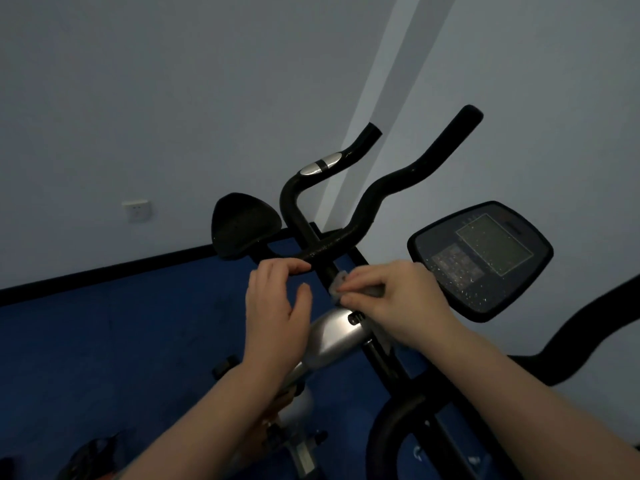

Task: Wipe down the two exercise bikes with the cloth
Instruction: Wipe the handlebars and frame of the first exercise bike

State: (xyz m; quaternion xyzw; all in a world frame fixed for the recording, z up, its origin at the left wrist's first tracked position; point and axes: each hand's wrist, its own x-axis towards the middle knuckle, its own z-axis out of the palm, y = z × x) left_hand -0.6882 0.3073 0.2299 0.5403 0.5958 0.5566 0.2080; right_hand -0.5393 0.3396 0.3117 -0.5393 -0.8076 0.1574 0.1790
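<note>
Wiping the black handlebar stem (pixel 329 271): right hand (pixel 391 299) pinches the small grey cloth (pixel 337 284), left hand (pixel 277 306) loosely open beside it; next, probably rub downward.

Single head view, close above the handlebars (pixel 346 209), facing forward-down; wall (pixel 173 98) toward 12 o'clock.

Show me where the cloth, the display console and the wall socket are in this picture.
cloth (pixel 337 285): head view, the grey fold showing at the right hand's fingertips.
display console (pixel 485 258): head view, middle of its dusty face.
wall socket (pixel 137 210): head view, centre of the white plate.
</note>
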